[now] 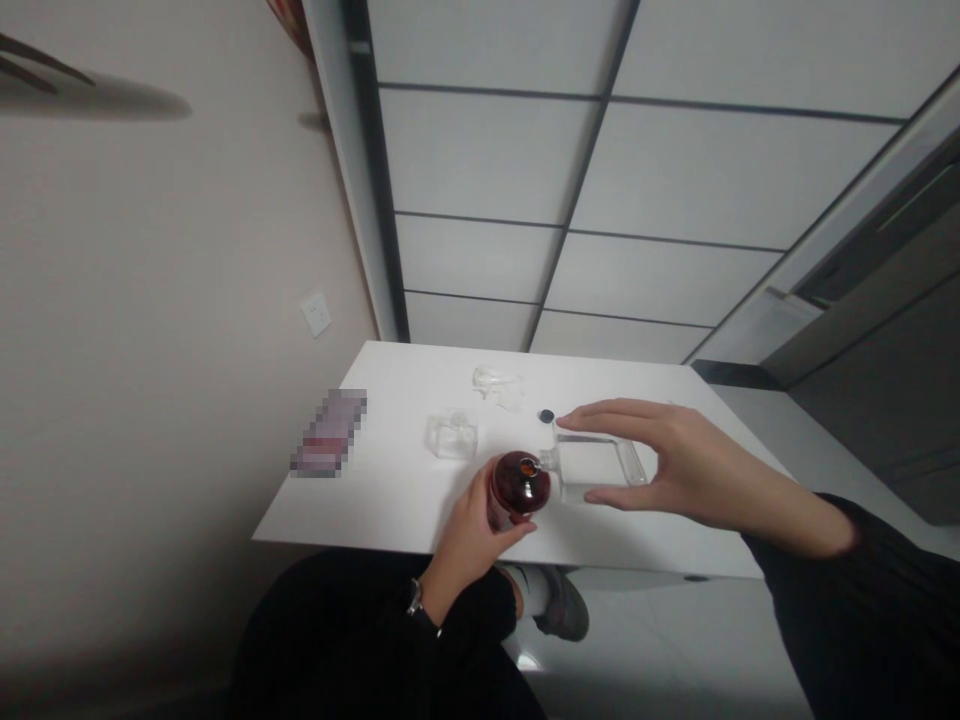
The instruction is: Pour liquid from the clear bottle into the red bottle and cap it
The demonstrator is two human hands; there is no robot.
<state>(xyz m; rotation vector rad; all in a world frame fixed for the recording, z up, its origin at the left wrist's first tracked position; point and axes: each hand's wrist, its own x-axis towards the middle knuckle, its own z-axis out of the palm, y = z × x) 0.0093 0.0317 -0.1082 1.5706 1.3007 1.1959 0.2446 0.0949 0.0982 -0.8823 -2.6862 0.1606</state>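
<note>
My left hand [469, 540] wraps an amber glass bottle [517, 488], which is uncapped, with its open mouth facing up. My right hand [667, 465] holds a flat, rectangular clear glass bottle [596, 467] on its side, thumb below and fingers above. That bottle's narrow neck points at the amber bottle's mouth and sits very close to it. Whether they touch is hard to tell. Both bottles are above the white table [397, 400], near its front edge.
A small square clear glass bottle [454, 435], a clear plastic piece [499, 387] and a small dark cap [547, 416] lie on the table. A pixelated, blurred object [328, 432] sits at its far end. A wall [187, 300] runs along one side.
</note>
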